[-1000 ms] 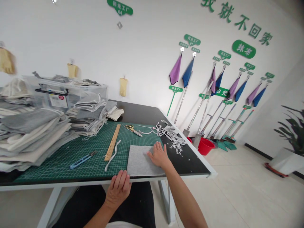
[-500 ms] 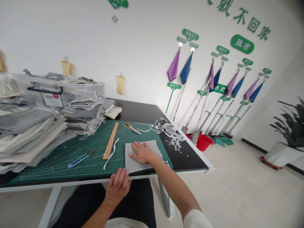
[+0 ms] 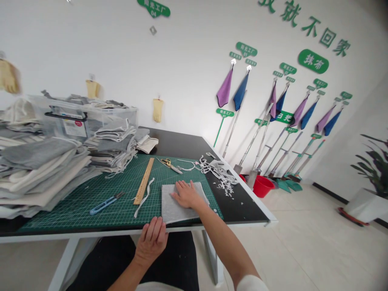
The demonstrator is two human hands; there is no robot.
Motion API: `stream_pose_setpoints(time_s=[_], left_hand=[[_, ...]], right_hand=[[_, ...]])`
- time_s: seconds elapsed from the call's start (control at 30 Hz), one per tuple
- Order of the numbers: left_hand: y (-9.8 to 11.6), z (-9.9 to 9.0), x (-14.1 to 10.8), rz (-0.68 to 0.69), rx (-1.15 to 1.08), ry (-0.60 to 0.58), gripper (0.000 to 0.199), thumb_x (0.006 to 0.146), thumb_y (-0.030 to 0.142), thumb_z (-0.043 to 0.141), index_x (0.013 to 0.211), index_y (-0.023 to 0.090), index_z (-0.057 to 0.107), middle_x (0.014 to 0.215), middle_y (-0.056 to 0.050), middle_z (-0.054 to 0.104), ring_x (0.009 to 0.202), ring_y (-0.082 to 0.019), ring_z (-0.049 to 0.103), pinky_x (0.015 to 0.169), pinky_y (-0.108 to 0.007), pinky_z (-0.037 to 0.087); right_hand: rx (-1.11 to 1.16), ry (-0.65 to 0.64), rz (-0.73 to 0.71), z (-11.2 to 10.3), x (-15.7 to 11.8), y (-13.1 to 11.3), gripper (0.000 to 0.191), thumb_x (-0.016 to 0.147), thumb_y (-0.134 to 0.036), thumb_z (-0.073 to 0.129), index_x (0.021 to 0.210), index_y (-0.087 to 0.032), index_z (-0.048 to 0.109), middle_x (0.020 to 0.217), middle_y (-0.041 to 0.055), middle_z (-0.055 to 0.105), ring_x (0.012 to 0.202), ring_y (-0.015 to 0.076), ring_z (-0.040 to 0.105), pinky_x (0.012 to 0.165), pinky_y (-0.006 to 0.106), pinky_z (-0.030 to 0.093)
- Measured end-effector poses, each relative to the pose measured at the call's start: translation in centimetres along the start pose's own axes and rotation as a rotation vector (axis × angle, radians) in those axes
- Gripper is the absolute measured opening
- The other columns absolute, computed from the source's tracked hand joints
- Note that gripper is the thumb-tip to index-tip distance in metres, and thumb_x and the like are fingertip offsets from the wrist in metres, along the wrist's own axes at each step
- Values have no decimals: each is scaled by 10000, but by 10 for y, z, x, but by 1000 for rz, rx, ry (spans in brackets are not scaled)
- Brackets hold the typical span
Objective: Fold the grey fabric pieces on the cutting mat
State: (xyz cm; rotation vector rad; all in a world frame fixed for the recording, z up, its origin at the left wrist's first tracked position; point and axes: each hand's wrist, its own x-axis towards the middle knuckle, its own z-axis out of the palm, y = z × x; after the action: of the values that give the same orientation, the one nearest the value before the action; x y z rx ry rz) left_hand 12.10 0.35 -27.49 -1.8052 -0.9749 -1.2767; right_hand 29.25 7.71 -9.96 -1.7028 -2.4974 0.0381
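A folded grey cloth (image 3: 172,206) lies on the green cutting mat (image 3: 121,210) near the table's front edge. My right hand (image 3: 186,195) rests flat on top of it, fingers spread. At the cloth's near left corner, my left hand (image 3: 153,238) is at the table edge with its fingers pressed together; whether it pinches the corner is hidden. Left of the cloth are a white-grey fabric strip (image 3: 144,199), a wooden ruler (image 3: 144,182) and a blue cutter (image 3: 106,203). Gold-handled scissors (image 3: 170,165) lie behind the cloth.
Tall stacks of grey and cream cloths (image 3: 39,173) and a clear plastic box (image 3: 100,121) fill the table's left side. Fabric scraps (image 3: 221,171) lie at the right. Beyond the table are a red bucket (image 3: 262,186), leaning mops and a potted plant (image 3: 374,165).
The view has shifted slightly, so the scene sits a little lower and further right. Both hands keep nearly the same places at the cloth.
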Motion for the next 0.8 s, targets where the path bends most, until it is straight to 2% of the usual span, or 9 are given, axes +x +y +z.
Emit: stream_pose_setpoints(time_s=[0.1,0.17,0.3,0.43,0.53,0.63,0.7,0.8], left_hand=[[0,-1,1,-1,5,4,465,710,180,726,1130,179,526,1288,-168,585,1288,-323,476,1042,-502,372],[0,-3,3,4,4,0,468,709,175,725,1133,179,526,1296,-168,580,1294,-321,471,1043,-502,373],[-1,-4,4,11,10,-5,469,706,165,726,1130,179,526,1293,-165,583,1295,-320,470,1039,-501,378],[-1,-4,4,19,15,2,452,711,165,719,1121,172,530,1251,-168,608,1286,-326,479,1032,-505,383],[-2,-5,5,23,7,1,452,708,161,720,1119,165,530,1209,-169,628,1279,-331,484,1026,-508,387],[-1,-6,5,15,3,-4,464,700,156,729,1120,171,532,1207,-164,631,1273,-328,491,1030,-507,384],[-1,-5,4,5,-8,0,458,702,155,728,1117,175,537,1212,-160,631,1269,-320,497,1044,-505,370],[-1,-3,0,-6,-16,18,447,701,141,725,1108,164,540,1195,-158,640,1266,-304,503,1070,-498,345]], right_hand=[[-27,8,11,-7,7,7,480,971,-403,329,1363,-152,446,1367,156,527,1331,270,389,1129,576,17],[-35,-13,22,-12,14,14,446,932,-352,405,1325,-162,495,1313,154,567,1285,283,438,1119,584,38],[-32,-82,43,-20,32,28,473,812,-370,553,1252,-199,586,1277,132,602,1240,321,476,1097,592,101],[-2,-151,62,-24,45,37,383,757,-371,596,1103,-228,672,1156,80,678,1144,312,554,1074,561,189],[30,-208,53,-27,47,41,275,750,-331,605,966,-197,709,1020,71,713,1020,286,611,1007,491,315],[92,-249,20,-35,46,44,200,757,-276,617,895,-158,701,892,54,707,865,221,627,831,359,431],[150,-237,-8,-43,45,46,154,766,-250,619,851,-140,686,823,39,684,781,183,600,715,286,425],[256,-168,-51,-62,43,48,102,758,-241,632,761,-141,650,729,9,623,712,152,535,639,247,373]])
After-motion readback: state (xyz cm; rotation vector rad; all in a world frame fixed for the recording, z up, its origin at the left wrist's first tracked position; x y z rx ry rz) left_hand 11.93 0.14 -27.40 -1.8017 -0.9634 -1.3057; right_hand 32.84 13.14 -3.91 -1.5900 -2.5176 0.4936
